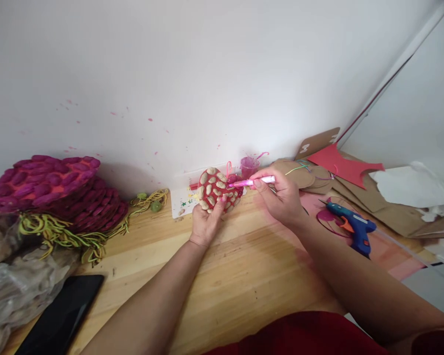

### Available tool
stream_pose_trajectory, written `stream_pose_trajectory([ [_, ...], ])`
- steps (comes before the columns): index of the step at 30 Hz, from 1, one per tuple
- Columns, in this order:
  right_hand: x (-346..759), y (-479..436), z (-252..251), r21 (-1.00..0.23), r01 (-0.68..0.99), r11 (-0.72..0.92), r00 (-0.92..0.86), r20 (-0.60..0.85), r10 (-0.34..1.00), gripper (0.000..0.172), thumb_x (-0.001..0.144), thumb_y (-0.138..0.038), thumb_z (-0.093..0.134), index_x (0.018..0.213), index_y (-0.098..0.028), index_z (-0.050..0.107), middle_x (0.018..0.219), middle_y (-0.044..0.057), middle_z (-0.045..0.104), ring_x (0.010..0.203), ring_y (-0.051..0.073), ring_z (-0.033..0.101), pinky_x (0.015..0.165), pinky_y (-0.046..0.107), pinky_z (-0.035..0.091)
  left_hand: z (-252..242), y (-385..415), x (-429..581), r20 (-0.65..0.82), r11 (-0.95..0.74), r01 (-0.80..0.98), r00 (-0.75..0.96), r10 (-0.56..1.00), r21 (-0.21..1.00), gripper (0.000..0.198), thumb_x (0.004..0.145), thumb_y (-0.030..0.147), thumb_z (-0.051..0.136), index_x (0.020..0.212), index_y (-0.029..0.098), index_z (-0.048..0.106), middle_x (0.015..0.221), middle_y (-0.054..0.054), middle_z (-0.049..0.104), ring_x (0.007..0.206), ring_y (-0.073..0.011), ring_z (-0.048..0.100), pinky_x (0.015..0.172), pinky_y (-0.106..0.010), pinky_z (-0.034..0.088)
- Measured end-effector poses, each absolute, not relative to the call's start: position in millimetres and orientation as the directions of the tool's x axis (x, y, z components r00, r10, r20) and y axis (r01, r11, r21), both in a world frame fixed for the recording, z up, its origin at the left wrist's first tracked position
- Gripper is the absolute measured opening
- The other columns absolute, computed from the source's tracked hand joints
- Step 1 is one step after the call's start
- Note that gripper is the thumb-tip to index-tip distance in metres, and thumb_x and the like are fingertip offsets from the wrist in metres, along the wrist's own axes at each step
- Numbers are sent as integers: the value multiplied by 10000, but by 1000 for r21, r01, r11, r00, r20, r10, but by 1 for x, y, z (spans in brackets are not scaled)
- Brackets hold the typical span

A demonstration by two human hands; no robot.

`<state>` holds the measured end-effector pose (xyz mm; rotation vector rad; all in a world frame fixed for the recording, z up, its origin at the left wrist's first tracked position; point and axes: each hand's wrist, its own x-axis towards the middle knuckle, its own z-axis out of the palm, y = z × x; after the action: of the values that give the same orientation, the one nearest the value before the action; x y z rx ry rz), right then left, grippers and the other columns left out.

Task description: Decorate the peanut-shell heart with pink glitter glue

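My left hand (206, 224) grips a round red disc (210, 190) by its lower edge, thumb on top. Peanuts in their shells cover the disc, and a pink loop stands up at its top. Most of the peanuts are pale; those on its right side are coloured magenta. In my right hand (279, 197) is a paintbrush (251, 182) with a white, pink-stained handle. Its tip meets the disc near the magenta part. Just behind the brush stands a small clear cup (249, 166) stained with magenta paint.
At left, magenta peanut-covered discs (44, 182) are stacked above yellow-green yarn (55, 227). A black phone (61, 315) and plastic bag (25, 291) lie nearer. On the right are a blue glue gun (355, 227), cardboard circles (299, 175) and red paper (346, 165). Pink specks mark the wall.
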<state>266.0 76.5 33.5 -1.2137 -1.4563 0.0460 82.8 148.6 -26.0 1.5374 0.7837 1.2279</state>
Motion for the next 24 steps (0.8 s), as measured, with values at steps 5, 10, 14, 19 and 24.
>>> stream_pose_trajectory([
  [5,266,76,36,-609,644,463,222,728,649,69,971,-269,610,952,-227,662,811,-1,710,746,151,663,703,287,511,-25,148,83,359,-344,-104,285,889,933,395,888,516,686,1052,171,787,1139,-112,792,1099,-263,733,1088,-433,521],
  [10,265,76,35,-588,648,484,191,741,644,67,969,-266,617,984,-229,670,905,14,730,820,158,672,759,299,520,-25,147,83,358,-347,-92,285,889,933,383,884,501,697,1065,176,789,1146,-110,791,1099,-263,735,1082,-429,526],
  [14,266,76,35,-594,661,459,201,729,655,69,972,-264,609,977,-227,666,884,13,732,802,160,674,753,304,524,-25,147,82,352,-346,-72,288,891,935,382,885,500,699,1065,177,793,1148,-101,792,1107,-267,731,1078,-418,526],
  [19,265,75,38,-528,708,470,141,757,638,76,976,-271,603,986,-226,664,943,35,743,864,184,683,809,339,527,-25,147,82,360,-351,-86,285,888,932,364,885,484,701,1041,168,794,1124,-95,798,1089,-259,734,1066,-404,530],
  [24,263,75,37,-494,714,496,101,774,625,72,978,-255,603,1002,-227,665,948,31,743,879,182,677,829,339,520,-23,146,83,337,-312,-130,281,899,941,395,877,492,709,1052,148,791,1133,-116,794,1081,-272,736,1068,-428,530],
])
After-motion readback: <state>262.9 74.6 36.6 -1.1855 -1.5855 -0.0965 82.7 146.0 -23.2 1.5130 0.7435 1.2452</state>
